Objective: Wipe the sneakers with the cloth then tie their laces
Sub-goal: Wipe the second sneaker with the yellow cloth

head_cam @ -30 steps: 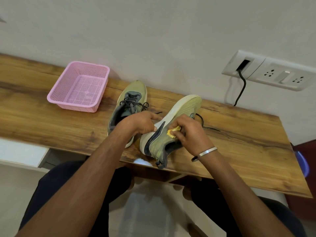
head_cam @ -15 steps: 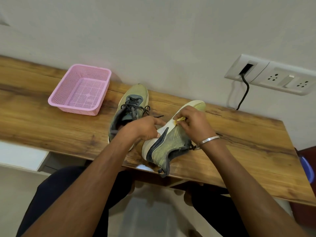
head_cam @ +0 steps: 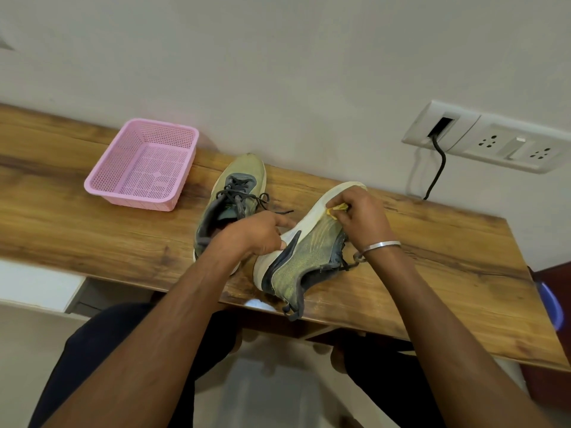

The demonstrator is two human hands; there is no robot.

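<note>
Two olive-green sneakers with white soles are on the wooden table [head_cam: 92, 236]. The right sneaker [head_cam: 306, 251] lies tipped on its side, sole turned left, heel over the table's front edge. My left hand [head_cam: 259, 234] grips its sole at mid-length. My right hand [head_cam: 360, 216] pinches a small yellow cloth [head_cam: 336, 208] against the upper near the toe; most of the cloth is hidden in my fingers. The left sneaker [head_cam: 234, 193] stands upright behind my left hand, its dark laces loose.
A pink plastic basket [head_cam: 142, 163] sits at the back left of the table. On the wall at right, a white socket panel [head_cam: 488, 140] has a black cable [head_cam: 437, 168] running down to the table. My knees are under the front edge.
My right hand has slid the yellow cloth along the tipped sneaker from its middle toward the toe. My left hand has kept its hold on the sole.
</note>
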